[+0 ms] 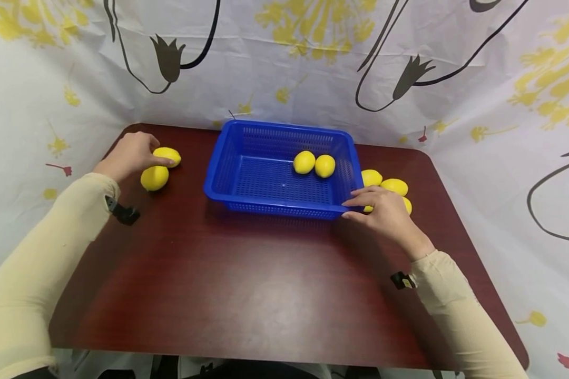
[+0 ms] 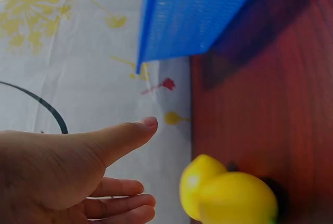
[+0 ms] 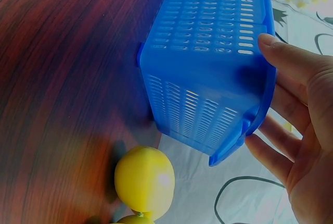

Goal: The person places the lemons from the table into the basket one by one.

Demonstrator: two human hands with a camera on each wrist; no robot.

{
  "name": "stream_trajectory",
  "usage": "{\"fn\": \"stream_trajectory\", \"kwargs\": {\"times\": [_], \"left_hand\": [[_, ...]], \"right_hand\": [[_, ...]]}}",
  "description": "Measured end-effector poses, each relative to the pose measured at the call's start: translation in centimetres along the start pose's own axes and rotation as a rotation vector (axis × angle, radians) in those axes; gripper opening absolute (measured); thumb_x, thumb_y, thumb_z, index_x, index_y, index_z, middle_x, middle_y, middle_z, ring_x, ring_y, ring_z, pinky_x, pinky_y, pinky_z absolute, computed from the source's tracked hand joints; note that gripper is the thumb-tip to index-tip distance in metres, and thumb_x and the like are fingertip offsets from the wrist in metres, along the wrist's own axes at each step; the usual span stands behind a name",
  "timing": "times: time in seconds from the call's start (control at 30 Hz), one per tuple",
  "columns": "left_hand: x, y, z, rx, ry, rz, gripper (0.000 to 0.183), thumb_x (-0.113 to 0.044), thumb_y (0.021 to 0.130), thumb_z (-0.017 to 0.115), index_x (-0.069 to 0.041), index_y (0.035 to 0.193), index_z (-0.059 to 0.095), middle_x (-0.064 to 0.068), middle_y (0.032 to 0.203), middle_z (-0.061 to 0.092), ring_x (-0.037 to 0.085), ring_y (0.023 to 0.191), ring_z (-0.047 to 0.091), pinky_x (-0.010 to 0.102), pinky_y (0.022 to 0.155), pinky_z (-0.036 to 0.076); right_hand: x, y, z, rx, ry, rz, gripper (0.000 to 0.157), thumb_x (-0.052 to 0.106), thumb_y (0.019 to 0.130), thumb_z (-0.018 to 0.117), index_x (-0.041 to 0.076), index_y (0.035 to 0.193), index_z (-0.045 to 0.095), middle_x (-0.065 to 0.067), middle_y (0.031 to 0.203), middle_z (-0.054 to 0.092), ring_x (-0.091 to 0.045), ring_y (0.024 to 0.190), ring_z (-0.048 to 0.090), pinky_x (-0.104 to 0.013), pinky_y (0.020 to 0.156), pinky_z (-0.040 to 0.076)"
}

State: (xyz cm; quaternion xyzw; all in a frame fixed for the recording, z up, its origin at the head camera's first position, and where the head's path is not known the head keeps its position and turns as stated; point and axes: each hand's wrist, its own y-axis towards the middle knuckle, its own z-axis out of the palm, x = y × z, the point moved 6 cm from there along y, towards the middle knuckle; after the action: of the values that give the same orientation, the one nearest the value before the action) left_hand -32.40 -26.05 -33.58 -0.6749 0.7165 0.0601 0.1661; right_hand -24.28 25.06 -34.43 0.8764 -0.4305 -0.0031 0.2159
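Observation:
A blue plastic basket (image 1: 275, 206) with slotted walls stands on the table, with two yellow lemons (image 1: 304, 162) inside toward its right end. My right hand (image 1: 384, 213) holds the basket's near right corner; in the right wrist view the thumb lies on one side of the rim and fingers on the other. On the left, my left hand (image 1: 131, 152) hovers over two lemons (image 1: 154, 178). The left wrist view shows its thumb stretched out and its fingers apart from those lemons (image 2: 239, 200), holding nothing.
Several more lemons (image 1: 394, 187) lie right of the basket, partly hidden by my right hand. The dark red-brown table (image 1: 265, 284) has a patterned white cloth (image 1: 275, 68) behind and beside it. Small dark devices are strapped to both wrists.

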Motion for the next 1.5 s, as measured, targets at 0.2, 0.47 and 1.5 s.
{"fn": "stream_trajectory", "kwargs": {"times": [0.2, 0.47, 1.5], "left_hand": [[1.9, -0.5, 1.5, -0.014, -0.007, 0.016, 0.054, -0.041, 0.086, 0.073, 0.010, 0.104, 0.065, 0.024, 0.081, 0.062, 0.035, 0.079, 0.054, 0.046, 0.070, 0.048], [4.0, -0.1, 3.8, -0.014, -0.029, -0.016, 0.053, -0.042, 0.083, 0.076, 0.007, 0.100, 0.066, 0.012, 0.072, 0.058, 0.027, 0.072, 0.049, 0.035, 0.061, 0.038], [4.5, -0.7, 5.4, -0.102, 0.036, -0.025, 0.052, -0.035, 0.076, 0.081, 0.006, 0.100, 0.059, 0.022, 0.085, 0.060, 0.035, 0.075, 0.052, 0.046, 0.060, 0.043]], "right_hand": [[-0.1, 0.0, -0.1, 0.006, 0.005, 0.013, 0.029, 0.033, 0.073, 0.087, 0.017, 0.096, 0.081, -0.010, 0.103, 0.077, -0.025, 0.104, 0.070, -0.044, 0.082, 0.057], [-0.1, 0.0, -0.1, 0.009, -0.006, 0.022, 0.029, 0.032, 0.073, 0.088, 0.016, 0.097, 0.081, -0.010, 0.104, 0.077, -0.026, 0.104, 0.070, -0.043, 0.080, 0.058], [0.1, 0.0, 0.1, 0.006, 0.014, 0.024, 0.028, 0.031, 0.074, 0.087, 0.016, 0.097, 0.081, -0.010, 0.103, 0.077, -0.025, 0.103, 0.070, -0.043, 0.082, 0.057]]}}
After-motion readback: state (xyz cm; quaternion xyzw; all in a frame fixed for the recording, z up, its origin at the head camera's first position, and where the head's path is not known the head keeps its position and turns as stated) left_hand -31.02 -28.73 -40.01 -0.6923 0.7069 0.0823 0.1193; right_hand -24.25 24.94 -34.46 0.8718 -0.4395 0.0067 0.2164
